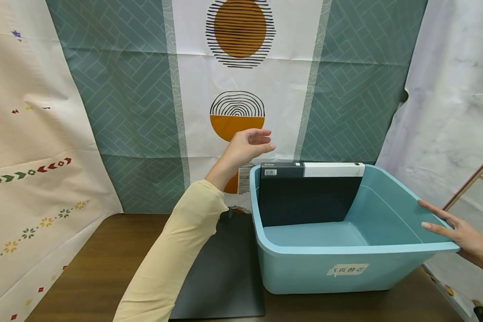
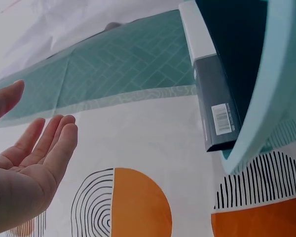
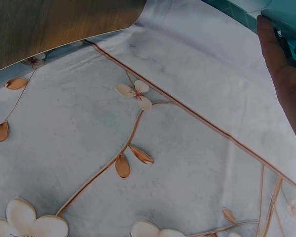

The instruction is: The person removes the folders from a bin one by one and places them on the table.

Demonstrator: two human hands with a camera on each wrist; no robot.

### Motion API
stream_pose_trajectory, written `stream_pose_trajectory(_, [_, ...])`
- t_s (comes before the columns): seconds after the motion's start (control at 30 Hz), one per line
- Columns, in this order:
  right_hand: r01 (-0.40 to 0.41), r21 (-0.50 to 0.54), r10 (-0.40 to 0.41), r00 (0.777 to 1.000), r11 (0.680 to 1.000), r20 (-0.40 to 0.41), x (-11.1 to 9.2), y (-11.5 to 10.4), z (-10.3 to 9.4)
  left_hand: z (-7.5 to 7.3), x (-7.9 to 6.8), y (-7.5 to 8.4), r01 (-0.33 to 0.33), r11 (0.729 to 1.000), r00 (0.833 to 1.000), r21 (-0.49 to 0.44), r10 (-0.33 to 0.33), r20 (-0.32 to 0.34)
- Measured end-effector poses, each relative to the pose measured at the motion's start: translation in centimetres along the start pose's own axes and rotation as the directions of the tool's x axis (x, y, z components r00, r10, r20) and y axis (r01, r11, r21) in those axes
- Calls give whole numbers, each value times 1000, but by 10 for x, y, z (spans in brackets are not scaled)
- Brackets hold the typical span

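Observation:
A light blue plastic tub (image 1: 346,268) stands on the wooden table, a paper label with printed characters stuck to its front. Inside it, a flat dark box (image 1: 310,201) with a grey and white edge and a barcode leans upright at the back wall. My left hand (image 1: 247,147) is held in the air above the tub's back left corner, touching nothing, fingers loosely bent and thumb apart; the left wrist view shows the hand (image 2: 34,163) away from the box. At the tub's right rim, my right hand (image 1: 456,232) grips the edge, thumb on the inner side.
A black mat (image 1: 225,277) lies on the table (image 1: 104,268) left of the tub, partly behind my left sleeve. Patterned cloths (image 1: 124,89) hang behind and on both sides. The table's right edge ends near the tub, beside a flowered cloth (image 3: 163,148).

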State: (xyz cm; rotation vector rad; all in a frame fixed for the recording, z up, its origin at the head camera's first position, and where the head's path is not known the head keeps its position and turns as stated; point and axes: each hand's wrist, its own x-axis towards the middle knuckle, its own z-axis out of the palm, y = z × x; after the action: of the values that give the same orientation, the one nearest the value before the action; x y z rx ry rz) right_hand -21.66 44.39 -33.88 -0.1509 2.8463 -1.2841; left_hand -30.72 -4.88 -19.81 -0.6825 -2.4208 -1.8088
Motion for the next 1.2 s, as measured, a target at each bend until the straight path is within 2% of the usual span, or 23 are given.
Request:
stream_pose_trajectory(0.23, [0,11,0,1000,1000,-8,-5,-3,1,16,14,5,20,1000,1000,-2,-20,17])
stream_pose_trajectory(0.4, [17,27,-17,1000,1000,-8,-6,-1,1,26,26,5,63,998,998,-30,-62,29])
stream_pose_trajectory(0.7, [17,24,-17,1000,1000,-12,-5,0,1,38,41,-8,101,995,994,-15,-100,44])
stream_pose_trajectory(0.97, [6,11,-6,1000,1000,7,-3,-1,3,50,50,-20,92,995,995,43,-94,46])
stream_pose_trajectory(1.2, [20,8,-20,1000,1000,-6,-5,1,3,65,58,-25,93,995,993,35,-95,72])
